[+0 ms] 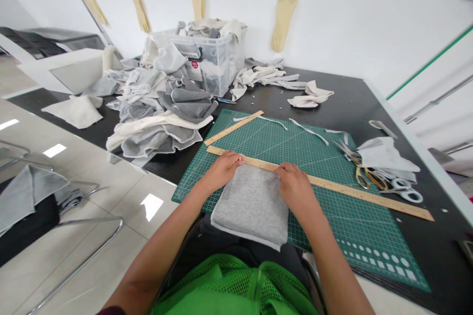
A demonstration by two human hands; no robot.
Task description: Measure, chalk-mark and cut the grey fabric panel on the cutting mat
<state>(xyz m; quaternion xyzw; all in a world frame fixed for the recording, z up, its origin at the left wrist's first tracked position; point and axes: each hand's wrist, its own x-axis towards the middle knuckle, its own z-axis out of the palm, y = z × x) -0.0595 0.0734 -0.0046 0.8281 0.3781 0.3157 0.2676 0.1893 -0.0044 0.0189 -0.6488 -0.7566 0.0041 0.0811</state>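
A folded light grey cloth (253, 209) lies over the near edge of the green cutting mat (354, 226), its lower edge hanging toward my lap. My left hand (226, 167) is closed, thumb and fingers pinching the cloth's far left corner. At the far right corner my right hand (297, 187) pinches the same cloth. The cloth's far edge runs along a long wooden ruler (351, 188), which both hands' fingertips touch or nearly touch. Beyond it a second wooden ruler (233, 128) lies slanted, and thin fabric strips (308, 131) are scattered on the mat.
Gold-handled scissors (364, 177) and white-handled scissors (404, 191) lie at the right beside grey scraps (388, 155). A tall heap of grey and cream cloths (158, 108) stands at the left, before a full clear plastic bin (218, 64). Cream cloths (312, 96) lie farther back.
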